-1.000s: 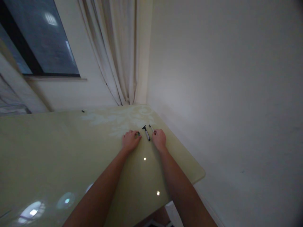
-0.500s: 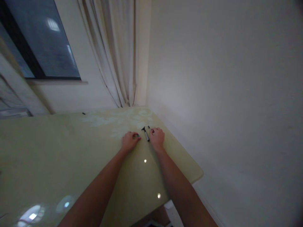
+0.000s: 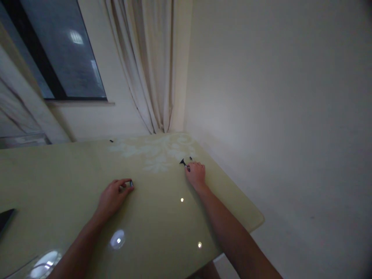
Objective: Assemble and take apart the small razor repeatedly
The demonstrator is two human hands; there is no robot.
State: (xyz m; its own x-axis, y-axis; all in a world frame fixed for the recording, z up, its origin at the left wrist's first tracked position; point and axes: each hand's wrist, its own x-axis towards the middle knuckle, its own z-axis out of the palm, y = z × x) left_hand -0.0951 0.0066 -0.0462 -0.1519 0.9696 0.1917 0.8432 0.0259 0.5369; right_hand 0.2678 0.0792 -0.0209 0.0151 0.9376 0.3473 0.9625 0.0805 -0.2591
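Between the thumb and fingers of my left hand (image 3: 112, 197) is a small battery (image 3: 131, 183), a short, shiny, bluish cylinder held upright just over the table. Farther right, my right hand (image 3: 196, 174) is closed around the handle of a razor (image 3: 183, 162). Its black T-shaped head points away to the upper left, and my fingers cover most of the handle. A tiny dark piece (image 3: 190, 158) lies on the table just beyond my right knuckles; its kind is too small to make out.
The glossy yellow-green table (image 3: 157, 221) meets the wall on the right. Another small black piece (image 3: 111, 141) lies by its far edge. At the left edge is a dark flat object (image 3: 6, 220), with a thin cable (image 3: 21, 267) below. A curtain (image 3: 157, 77) hangs behind.
My left hand has moved left and nearer to me, carrying the battery away from the razor. My right hand has closed over the razor's handle, which lay beside it before. The view shifted slightly left.
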